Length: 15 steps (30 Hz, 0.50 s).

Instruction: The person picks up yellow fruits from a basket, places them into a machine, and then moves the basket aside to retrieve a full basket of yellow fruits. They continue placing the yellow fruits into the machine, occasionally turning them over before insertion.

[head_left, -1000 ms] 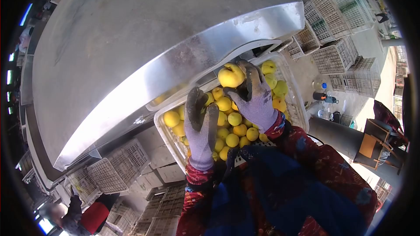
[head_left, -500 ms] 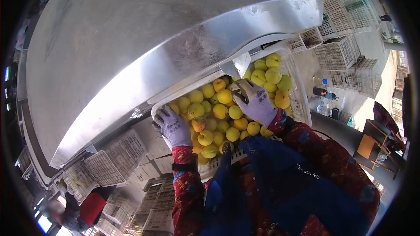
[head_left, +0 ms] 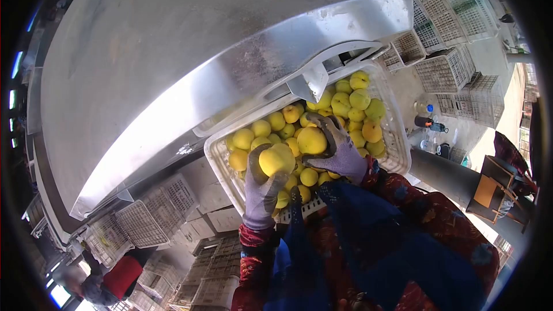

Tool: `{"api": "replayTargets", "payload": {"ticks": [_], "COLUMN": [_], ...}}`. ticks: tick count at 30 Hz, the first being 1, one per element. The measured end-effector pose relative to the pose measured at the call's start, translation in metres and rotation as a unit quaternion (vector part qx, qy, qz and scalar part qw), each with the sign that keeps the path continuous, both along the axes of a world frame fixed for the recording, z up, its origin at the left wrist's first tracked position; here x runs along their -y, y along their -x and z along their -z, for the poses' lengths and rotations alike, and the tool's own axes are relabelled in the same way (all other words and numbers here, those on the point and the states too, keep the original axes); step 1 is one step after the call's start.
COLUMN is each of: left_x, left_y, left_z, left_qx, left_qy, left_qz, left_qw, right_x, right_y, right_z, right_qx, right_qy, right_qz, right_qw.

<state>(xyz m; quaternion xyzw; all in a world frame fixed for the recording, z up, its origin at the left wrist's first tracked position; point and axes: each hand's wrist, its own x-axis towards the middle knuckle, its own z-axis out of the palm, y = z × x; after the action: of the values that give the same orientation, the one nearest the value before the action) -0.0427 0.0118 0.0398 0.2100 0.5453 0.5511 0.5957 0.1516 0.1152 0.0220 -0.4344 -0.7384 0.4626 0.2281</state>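
A yellow peach (head_left: 277, 160) is in my left hand (head_left: 257, 193), with gloved fingers and thumb curled around it. Beside it, my right hand (head_left: 347, 159) grips another yellow peach (head_left: 311, 140). Both hands wear lavender gloves with dark grey fingers, and both peaches are raised over the white plastic crate (head_left: 396, 148). Many more yellow and greenish peaches (head_left: 360, 99) lie in the crate, some hidden under my hands.
A large metal table (head_left: 173, 40) with a curved rim stands beyond the crate, and a metal lip (head_left: 314, 82) juts over it. Stacked crates (head_left: 440, 72) stand at right, more crates (head_left: 144, 219) at lower left. Another person (head_left: 118, 276) is at far lower left.
My left hand has moved right from the crate's left side and now holds a peach. My right hand has drawn slightly down and closed around another. Both peaches are lifted.
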Motion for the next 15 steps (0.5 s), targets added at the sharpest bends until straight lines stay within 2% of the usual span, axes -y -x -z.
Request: {"api": "replayTargets", "payload": {"ticks": [3,4,7,10,12,14,15], "left_x": [0.002,0.001,0.0,-0.016,-0.02,-0.025,-0.028], "left_y": [-0.018,-0.02,-0.022,-0.023,-0.018,-0.016,-0.015], "left_z": [-0.013,-0.015,-0.017,-0.031,-0.03,-0.037,-0.042], "left_qx": [0.006,-0.003,0.03,0.0,-0.042,-0.012,0.003], "left_qy": [-0.041,-0.052,-0.083,-0.094,-0.095,-0.074,-0.064], "left_qz": [0.015,0.013,-0.011,-0.012,-0.01,-0.014,-0.016], "left_qw": [0.999,0.999,0.996,0.996,0.995,0.997,0.998], "right_x": [0.004,0.004,0.009,-0.001,-0.016,-0.039,-0.056], "right_y": [-0.01,-0.016,-0.024,-0.021,-0.011,0.005,0.014], "right_z": [-0.034,-0.048,-0.046,-0.058,-0.051,-0.047,-0.038], "right_qx": [-0.014,-0.043,-0.115,-0.055,-0.043,-0.011,0.037], "right_qy": [-0.048,-0.004,-0.011,-0.079,-0.111,-0.134,-0.215], "right_qz": [-0.023,-0.026,-0.02,0.019,0.082,0.132,0.12], "right_qw": [0.998,0.999,0.993,0.995,0.99,0.982,0.968]}}
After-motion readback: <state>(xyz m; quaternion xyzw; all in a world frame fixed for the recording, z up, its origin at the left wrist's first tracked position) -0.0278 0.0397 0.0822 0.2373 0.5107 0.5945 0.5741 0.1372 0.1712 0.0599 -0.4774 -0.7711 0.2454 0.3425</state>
